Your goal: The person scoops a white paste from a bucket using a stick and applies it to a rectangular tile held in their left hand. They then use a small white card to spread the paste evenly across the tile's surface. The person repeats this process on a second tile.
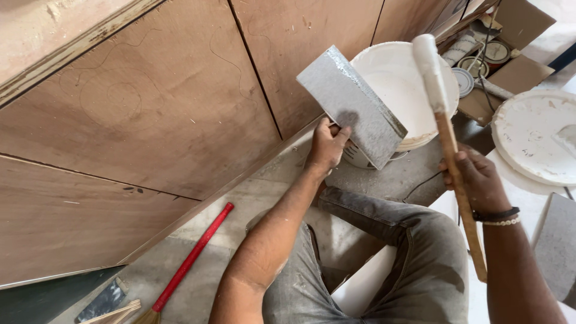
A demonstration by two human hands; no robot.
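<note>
Left hand (327, 144): arm extended forward, grip closed on the lower corner of a grey tile (351, 105), held tilted just left of the white bucket (402, 84). Right hand (474, 180): fist wrapped around a wooden mallet (447, 126), head raised over the bucket.

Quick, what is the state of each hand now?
Left hand: closed, holding the grey rectangular slab by its lower edge.
Right hand: closed around the wooden stick with a white-coated end.

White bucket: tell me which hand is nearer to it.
Left. The left hand holds a grey tile right beside the white bucket; the right hand grips a wooden stick farther away.
</note>
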